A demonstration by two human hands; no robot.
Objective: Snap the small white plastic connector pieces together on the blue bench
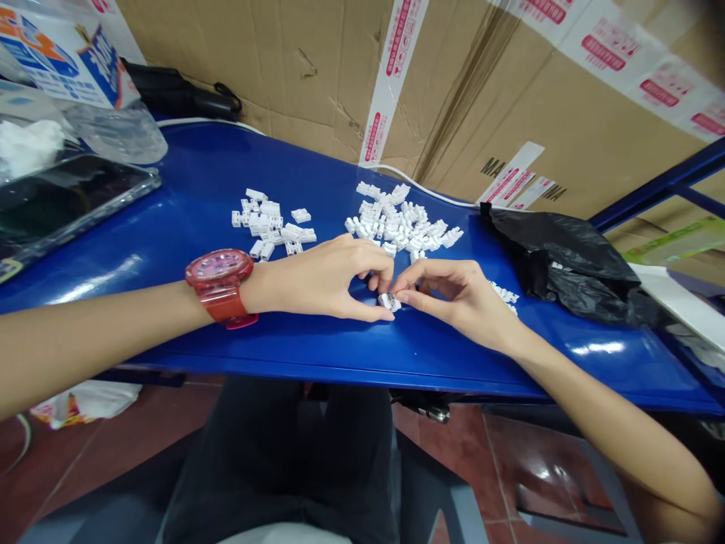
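Connector (388, 302) between left hand (322, 281), right hand (458, 302); carton (566, 128): MA.

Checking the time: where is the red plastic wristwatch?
In the head view, the red plastic wristwatch sits on the left wrist, above the blue table, lower left of the smaller pile of white connectors.

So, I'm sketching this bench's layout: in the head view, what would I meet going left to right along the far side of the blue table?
Dark phone or tablet in a clear case → smaller pile of white plastic connectors → larger pile of white plastic connectors → black plastic bag
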